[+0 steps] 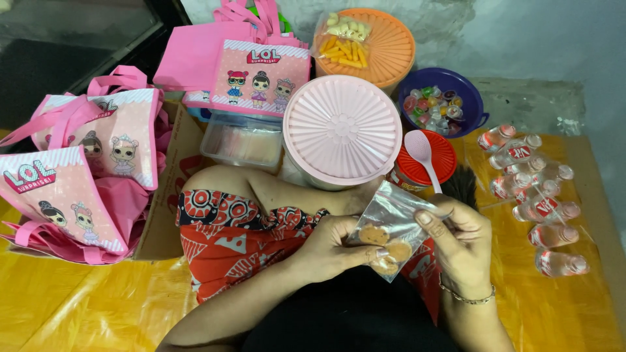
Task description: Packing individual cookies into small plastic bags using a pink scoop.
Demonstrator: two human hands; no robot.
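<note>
Both hands are clamped on a small clear bag [391, 225] of biscuits held over the lap: the left hand [336, 251] pinches its lower edge, the right hand [460, 244] grips its upper side. Just beyond stand a pink lid [342, 130], a red jar [424, 160] with a pink spoon [422, 153], and small bottles [538, 195].

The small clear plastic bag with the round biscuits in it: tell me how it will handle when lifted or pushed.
The small clear bag looks thin and crinkled, so it is probably floppy and will sag under its load. Its round biscuits seem few, so it is likely light, though they may crack if squeezed. The left hand and right hand both pinch it, which suggests slippery film.
</note>
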